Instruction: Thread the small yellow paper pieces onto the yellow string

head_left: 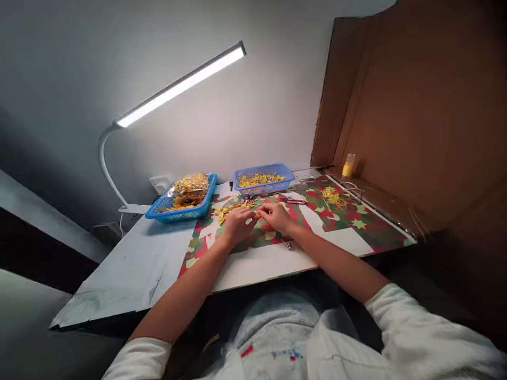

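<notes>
Sleeves: white cuffs [423,322] sat pushed up at both forearms, nearest the camera.
Silver piece: one small, shiny, bell-like item [289,245] lay near the table's front edge, beneath the right forearm.
Left hand: this hand [236,227] had its fingers drawn together, pinching a small yellow piece [257,215].
Right hand: this hand [278,217] pinched the same piece from the other side, thumb and forefinger closed.
Yellow piece: held between both sets of fingertips, just above the camouflage-patterned sheet [372,232]; mostly covered, so its pointing direction and long axis could not be told.
Step in hand: judged to be fine fingertip shaping or joining; the next move appeared to call for a steady left pinch and a small right-hand adjustment.
Yellow bunch: petalled pieces [222,212] lay beside the left hand, thin strands trailing rightward.
Snips: red-handled tool [295,201] lay roughly crosswise beyond the right hand.
Yellow tangle: loose strands [335,199] rested to the right.
Baskets: blue left basket [180,215] and paler rear basket [263,189] both held yellow pieces.
Lamp: lit bar [182,88] slanted up rightward.
</notes>
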Demonstrator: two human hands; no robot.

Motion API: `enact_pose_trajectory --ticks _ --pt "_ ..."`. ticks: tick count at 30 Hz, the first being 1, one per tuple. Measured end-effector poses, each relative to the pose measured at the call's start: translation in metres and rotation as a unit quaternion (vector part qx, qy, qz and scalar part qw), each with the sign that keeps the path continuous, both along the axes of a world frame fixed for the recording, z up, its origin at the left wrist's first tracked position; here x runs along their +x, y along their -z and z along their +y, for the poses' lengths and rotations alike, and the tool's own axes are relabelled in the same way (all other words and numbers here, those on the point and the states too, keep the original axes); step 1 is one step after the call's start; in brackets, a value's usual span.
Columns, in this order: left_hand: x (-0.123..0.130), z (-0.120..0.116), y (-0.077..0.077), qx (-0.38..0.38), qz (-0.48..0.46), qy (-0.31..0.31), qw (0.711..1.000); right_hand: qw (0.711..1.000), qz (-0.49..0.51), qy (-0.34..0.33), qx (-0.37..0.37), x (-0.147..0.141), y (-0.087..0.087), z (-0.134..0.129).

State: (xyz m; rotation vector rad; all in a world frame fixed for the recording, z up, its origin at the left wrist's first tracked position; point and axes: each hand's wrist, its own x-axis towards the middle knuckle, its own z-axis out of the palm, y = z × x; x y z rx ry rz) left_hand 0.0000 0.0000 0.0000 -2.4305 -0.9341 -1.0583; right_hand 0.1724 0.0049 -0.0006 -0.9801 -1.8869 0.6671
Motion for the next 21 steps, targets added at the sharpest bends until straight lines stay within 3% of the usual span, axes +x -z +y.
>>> enact_pose_trajectory --ticks 11,17,21 --pt "0.0018 0.0003 -0.0025 -0.025 0.003 -0.01 1.0 0.995 0.099 0.011 0.004 -0.0085 0.0008 -0.0003" --pt "0.0037 -0.0021 -0.0018 -0.057 -0.013 -0.022 0.998 0.986 0.153 -0.027 -0.055 -0.0068 -0.0011 0.001" --pt "0.0023 -0.0027 -0.0006 -0.082 -0.04 -0.032 0.995 0.985 0.128 -0.051 -0.107 -0.0033 0.0001 0.0062"
